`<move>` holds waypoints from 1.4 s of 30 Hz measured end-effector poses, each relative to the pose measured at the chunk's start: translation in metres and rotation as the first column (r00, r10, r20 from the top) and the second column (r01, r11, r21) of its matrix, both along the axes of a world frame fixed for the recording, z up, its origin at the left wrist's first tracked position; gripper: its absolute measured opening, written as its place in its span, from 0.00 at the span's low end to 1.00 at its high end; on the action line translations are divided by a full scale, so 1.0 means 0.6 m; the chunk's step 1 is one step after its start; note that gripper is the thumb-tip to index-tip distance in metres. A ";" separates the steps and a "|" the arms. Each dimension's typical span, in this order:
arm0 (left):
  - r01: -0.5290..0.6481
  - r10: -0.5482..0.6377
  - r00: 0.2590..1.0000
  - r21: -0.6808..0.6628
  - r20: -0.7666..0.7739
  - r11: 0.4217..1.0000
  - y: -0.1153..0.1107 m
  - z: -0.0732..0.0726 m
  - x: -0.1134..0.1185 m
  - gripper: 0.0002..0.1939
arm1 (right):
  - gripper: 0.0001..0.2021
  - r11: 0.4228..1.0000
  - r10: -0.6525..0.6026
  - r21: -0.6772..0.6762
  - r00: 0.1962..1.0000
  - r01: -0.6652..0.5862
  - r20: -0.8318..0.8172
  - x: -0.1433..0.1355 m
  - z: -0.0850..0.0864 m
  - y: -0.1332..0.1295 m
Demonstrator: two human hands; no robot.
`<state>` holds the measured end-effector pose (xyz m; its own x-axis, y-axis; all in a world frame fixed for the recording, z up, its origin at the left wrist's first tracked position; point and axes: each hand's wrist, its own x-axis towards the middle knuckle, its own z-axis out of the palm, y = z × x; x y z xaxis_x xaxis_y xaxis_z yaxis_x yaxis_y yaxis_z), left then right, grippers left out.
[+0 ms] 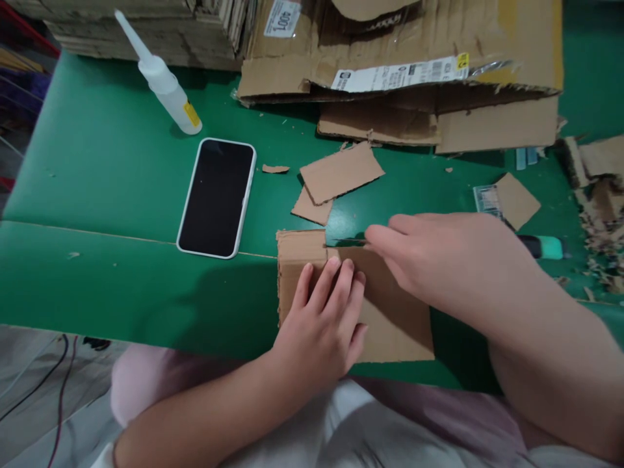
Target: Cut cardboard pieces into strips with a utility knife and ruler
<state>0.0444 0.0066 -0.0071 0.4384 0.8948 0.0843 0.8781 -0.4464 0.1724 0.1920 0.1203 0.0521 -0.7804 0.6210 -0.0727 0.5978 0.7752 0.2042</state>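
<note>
Fingers (pixel 319 292) of the left hand (pixel 316 331), slightly spread, press a cardboard sheet (pixel 397 325) by the green table's (pixel 97 273) near edge, its long axis running left to right. The right hand (pixel 424 253) pinches a thin blade (pixel 347 241), pointing left. Cables (pixel 62 393) trail below.

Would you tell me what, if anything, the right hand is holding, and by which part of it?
The right hand holds a thin, blade-like tool by its rear part, which the fingers hide.
</note>
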 end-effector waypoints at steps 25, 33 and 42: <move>0.001 -0.001 1.000 -0.004 0.007 1.000 0.001 0.001 0.003 0.28 | 0.12 0.966 -0.026 -0.247 0.981 0.074 0.193 -0.022 -0.004 0.006; -0.002 0.002 1.000 -0.007 0.008 1.000 0.000 0.002 0.001 0.27 | 0.11 0.965 -0.026 -0.252 0.982 0.073 0.186 -0.024 -0.007 0.009; 0.012 -0.012 1.000 0.013 -0.010 1.000 -0.002 -0.001 0.002 0.28 | 0.10 0.956 -0.084 -0.265 0.981 0.130 0.177 -0.026 -0.011 0.005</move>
<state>0.0459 0.0057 -0.0077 0.4498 0.8884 0.0915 0.8744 -0.4589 0.1574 0.1764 0.1233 0.0455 -0.6738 0.6388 -0.3714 0.6570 0.7479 0.0944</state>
